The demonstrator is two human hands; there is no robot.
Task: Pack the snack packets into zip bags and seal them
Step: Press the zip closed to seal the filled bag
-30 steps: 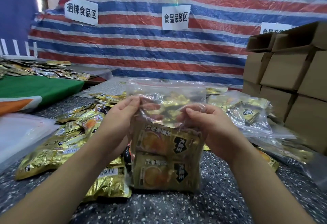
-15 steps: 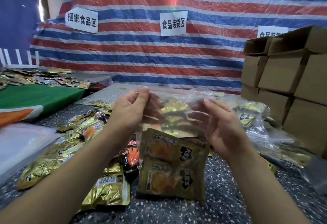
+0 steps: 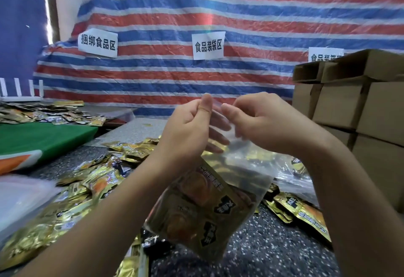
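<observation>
Above the table (image 3: 273,250), clear zip bag (image 3: 244,167) holding gold snack packets (image 3: 203,209), both hands' grip pinching its top

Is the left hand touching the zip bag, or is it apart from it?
Touching. In the head view, the left hand pinches the top edge of the zip bag between thumb and fingers, while the right hand grips the same edge alongside.

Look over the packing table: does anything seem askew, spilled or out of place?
The zip bag hangs tilted, pinched at its top by the left hand and right hand, bottom swung left. Loose gold packets lie strewn unevenly across the table. Nothing looks damaged.
</observation>
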